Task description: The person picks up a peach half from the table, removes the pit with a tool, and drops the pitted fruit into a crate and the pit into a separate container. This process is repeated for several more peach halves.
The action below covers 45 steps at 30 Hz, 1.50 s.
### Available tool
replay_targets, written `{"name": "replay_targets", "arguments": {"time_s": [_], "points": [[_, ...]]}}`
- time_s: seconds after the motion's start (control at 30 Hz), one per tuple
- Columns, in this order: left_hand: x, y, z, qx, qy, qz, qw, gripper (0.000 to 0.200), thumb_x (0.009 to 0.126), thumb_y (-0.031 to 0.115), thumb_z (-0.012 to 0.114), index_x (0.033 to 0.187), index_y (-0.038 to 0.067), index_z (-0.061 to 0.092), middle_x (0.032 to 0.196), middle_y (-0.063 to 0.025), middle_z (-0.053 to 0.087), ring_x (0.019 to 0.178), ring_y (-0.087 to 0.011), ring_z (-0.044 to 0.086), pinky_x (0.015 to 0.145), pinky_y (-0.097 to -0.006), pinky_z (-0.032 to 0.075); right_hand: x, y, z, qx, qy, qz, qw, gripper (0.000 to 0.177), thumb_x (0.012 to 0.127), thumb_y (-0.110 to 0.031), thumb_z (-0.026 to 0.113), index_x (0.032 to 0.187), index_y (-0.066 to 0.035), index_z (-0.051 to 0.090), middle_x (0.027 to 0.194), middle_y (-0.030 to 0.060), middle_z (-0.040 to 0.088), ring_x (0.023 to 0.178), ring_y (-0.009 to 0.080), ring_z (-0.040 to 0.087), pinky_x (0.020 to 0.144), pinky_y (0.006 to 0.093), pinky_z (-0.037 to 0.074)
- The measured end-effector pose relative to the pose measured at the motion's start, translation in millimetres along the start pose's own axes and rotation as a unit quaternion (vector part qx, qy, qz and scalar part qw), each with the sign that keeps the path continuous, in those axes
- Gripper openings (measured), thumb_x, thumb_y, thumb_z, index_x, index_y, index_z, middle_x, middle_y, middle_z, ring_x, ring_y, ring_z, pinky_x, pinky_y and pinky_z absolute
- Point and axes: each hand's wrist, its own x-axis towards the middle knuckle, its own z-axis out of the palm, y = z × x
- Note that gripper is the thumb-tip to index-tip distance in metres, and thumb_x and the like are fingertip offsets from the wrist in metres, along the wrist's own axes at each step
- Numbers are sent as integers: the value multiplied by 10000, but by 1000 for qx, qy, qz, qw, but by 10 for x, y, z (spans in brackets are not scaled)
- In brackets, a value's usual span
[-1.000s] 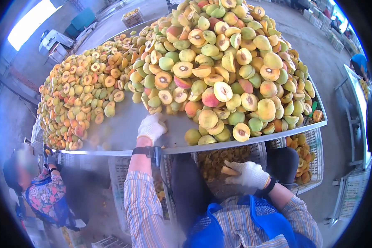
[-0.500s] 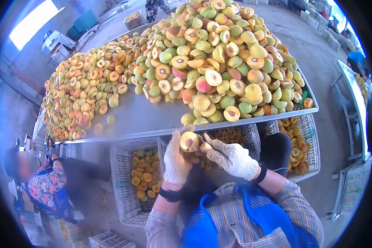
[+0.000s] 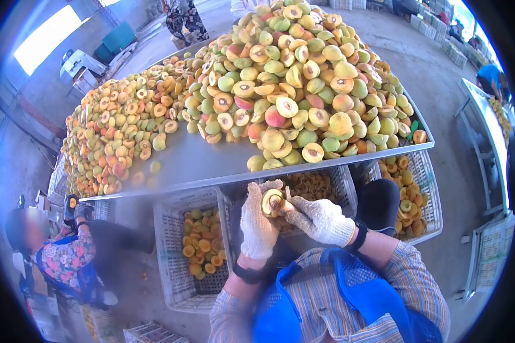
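My left hand (image 3: 257, 228), in a white knit glove, is closed round a peach half (image 3: 267, 207), its cut face toward me. My gloved right hand (image 3: 326, 222) presses in from the right, with thumb and fingers pinched together at the middle of the cut face. A small metal pitting tool showed in this hand a moment ago; the fingers now mostly hide it. Just beyond both hands is the front edge of a metal table (image 3: 180, 157) heaped with peach halves (image 3: 286, 107), several with stones or dark hollows.
Below the table, a white crate (image 3: 165, 251) to my left holds fruit halves, as does another crate (image 3: 435, 197) to my right. A third crate (image 3: 349, 188) stands between my knees. At far left sits a co-worker (image 3: 68, 257); another person (image 3: 183, 20) stands behind the table.
Both hands have drawn together, and my right fingers have come onto the cut face of the peach half. The view has shifted slightly. The person behind the table has moved left.
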Motion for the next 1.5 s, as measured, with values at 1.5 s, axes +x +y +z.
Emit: {"name": "replay_targets", "arguments": {"time_s": [1.5], "points": [[-52, -281, 2, -121, 105, 26, 987, 588, 1006, 569, 483, 1080, 10, 646, 1047, -128, 677, 971, -255, 649, 894, -385, 545, -145, 163, 214, 4, 21, -14, 1000, 494, 970, -395, 614, 1392, -145, 557, 794, 180, 695, 681, 384, 685, 593, 464, 548]]}}
